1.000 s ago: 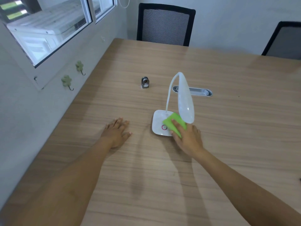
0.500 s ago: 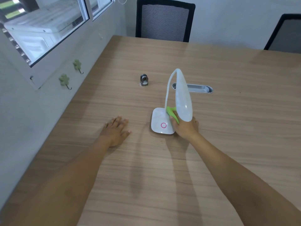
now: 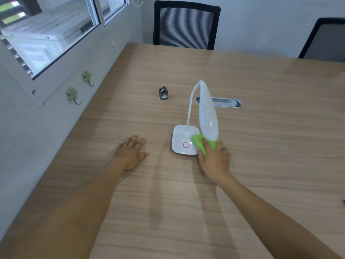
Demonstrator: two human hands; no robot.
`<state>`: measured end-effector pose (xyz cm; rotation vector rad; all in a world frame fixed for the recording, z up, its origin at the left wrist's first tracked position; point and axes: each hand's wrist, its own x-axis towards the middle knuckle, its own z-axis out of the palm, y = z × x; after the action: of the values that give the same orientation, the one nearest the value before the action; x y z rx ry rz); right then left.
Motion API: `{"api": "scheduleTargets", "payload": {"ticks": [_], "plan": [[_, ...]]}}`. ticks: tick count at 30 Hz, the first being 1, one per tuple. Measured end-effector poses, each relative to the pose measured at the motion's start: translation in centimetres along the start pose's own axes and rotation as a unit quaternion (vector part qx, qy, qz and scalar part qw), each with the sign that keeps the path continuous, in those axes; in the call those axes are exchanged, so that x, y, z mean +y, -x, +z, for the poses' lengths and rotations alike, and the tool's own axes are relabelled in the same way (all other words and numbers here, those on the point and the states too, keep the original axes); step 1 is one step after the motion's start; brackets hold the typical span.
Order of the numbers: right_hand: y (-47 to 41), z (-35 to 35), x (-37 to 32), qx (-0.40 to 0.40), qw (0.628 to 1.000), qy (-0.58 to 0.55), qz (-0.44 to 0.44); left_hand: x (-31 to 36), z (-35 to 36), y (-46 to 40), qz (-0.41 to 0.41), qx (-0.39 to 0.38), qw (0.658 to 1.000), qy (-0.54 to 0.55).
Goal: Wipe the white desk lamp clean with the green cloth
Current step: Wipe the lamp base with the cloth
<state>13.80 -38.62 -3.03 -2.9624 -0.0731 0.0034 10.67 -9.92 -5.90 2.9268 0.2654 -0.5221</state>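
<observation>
The white desk lamp [image 3: 206,113] stands mid-table on a square base [image 3: 182,136] with a pink ring; its curved neck bends the long head down toward me. My right hand [image 3: 214,158] presses the green cloth [image 3: 199,143] onto the base's right side, under the tip of the lamp head. My left hand [image 3: 132,151] lies flat on the wooden table [image 3: 261,137] to the left of the base, fingers apart, holding nothing.
A small metal clip-like object [image 3: 163,93] stands behind the lamp to the left. A silver cable slot [image 3: 224,102] is set into the table behind the lamp. Two black chairs [image 3: 185,25] stand at the far edge. The wall with hooks [image 3: 71,94] runs along the left.
My right hand has slid the green cloth back toward me over the right side of the base, after pushing it up near the neck. My left hand has stayed put.
</observation>
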Motion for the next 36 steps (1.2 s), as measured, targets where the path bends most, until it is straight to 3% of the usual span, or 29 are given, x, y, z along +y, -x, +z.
{"api": "scheduleTargets", "payload": {"ticks": [2,4,8,12,15,18,24,29,33,36], "plan": [[2.1,0.9,-1.0,0.025,0.992,0.047,-0.115,0.0,0.1,0.0,0.0,0.001,1.0,0.0],[2.3,1.3,-2.6,0.025,0.981,0.082,-0.174,0.0,0.1,0.0,0.0,0.001,1.0,0.003],[0.4,1.8,-6.1,0.037,0.982,0.118,-0.141,-0.1,0.3,-0.1,0.001,0.007,1.0,0.014],[-0.3,1.9,-8.7,0.014,0.975,0.133,-0.177,-0.2,0.6,-0.1,0.001,0.014,1.0,0.015],[-2.0,0.2,-10.4,0.041,0.987,0.14,-0.069,-0.2,0.6,-0.2,0.005,0.012,1.0,0.023],[-3.6,0.1,-11.2,-0.037,0.993,0.109,0.003,-0.4,0.6,-0.3,0.007,0.011,1.0,0.02],[-2.4,1.1,-12.9,-0.05,0.994,0.065,-0.077,-0.3,0.7,-0.2,0.004,0.018,0.999,0.029],[-3.8,0.5,-11.2,-0.044,0.996,0.07,-0.014,-0.3,0.6,-0.2,0.005,0.008,0.999,0.033],[-1.4,1.1,-10.9,-0.036,0.981,0.067,-0.178,-0.3,0.6,-0.2,0.007,0.01,0.999,0.031],[-1.2,0.3,-10.0,-0.043,0.983,0.001,-0.177,-0.3,0.4,-0.2,0.004,0.009,0.999,0.037]]}}
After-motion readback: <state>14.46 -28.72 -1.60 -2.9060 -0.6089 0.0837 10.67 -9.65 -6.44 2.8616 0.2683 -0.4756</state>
